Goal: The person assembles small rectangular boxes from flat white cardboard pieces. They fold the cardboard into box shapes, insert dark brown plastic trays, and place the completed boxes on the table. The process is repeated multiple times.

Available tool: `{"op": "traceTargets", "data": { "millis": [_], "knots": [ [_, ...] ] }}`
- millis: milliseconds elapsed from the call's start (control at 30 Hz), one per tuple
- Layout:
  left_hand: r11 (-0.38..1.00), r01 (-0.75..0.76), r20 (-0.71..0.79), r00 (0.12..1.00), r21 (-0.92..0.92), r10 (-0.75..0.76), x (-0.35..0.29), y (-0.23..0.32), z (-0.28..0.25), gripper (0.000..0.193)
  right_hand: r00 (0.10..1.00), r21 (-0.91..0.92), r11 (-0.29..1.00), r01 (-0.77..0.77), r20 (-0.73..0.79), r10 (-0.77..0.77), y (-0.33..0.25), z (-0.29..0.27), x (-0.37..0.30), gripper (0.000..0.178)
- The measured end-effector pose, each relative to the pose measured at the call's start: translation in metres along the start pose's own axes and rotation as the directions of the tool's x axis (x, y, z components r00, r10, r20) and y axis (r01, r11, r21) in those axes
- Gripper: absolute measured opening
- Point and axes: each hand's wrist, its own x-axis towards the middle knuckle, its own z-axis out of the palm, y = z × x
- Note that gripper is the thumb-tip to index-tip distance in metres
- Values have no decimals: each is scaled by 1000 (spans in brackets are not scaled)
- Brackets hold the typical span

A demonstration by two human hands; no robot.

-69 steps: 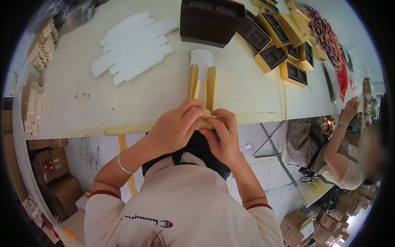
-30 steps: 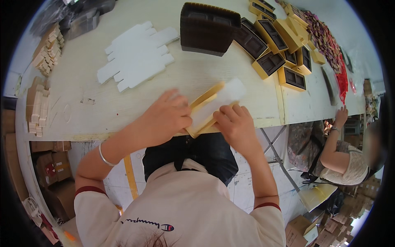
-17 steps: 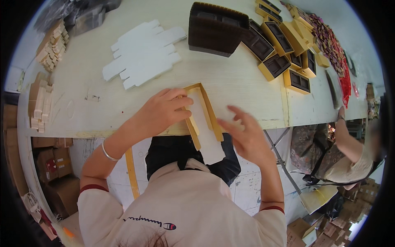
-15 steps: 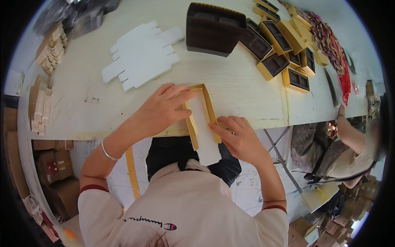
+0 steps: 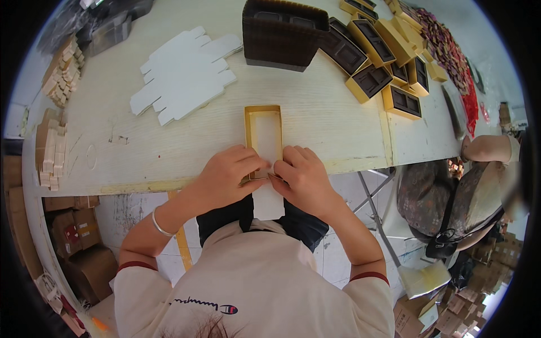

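Brown cardboard cartons (image 5: pixel 73 228) sit under the left end of the desk (image 5: pixel 186 143). Crossed metal legs (image 5: pixel 371 198) show against the white tiled floor (image 5: pixel 332 253).

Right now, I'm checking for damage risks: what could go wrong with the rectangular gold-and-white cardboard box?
The gold-and-white box might crease, as the bare left hand and right hand both grip its near end. Its white end flap juts past the pale table's edge, so could snag or bend.
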Motion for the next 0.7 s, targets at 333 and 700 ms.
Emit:
{"op": "traceTargets", "data": {
  "millis": [333,700],
  "knots": [
    [996,53,-77,996,69,-48,-4,5,10,11,995,17,999,-34,93,33,-16,-12,-27,39],
    [878,227,185,969,-422,-162,9,2,-16,17,975,270,959,81,-219,-21,4,12,-22,28]
  ]
}}
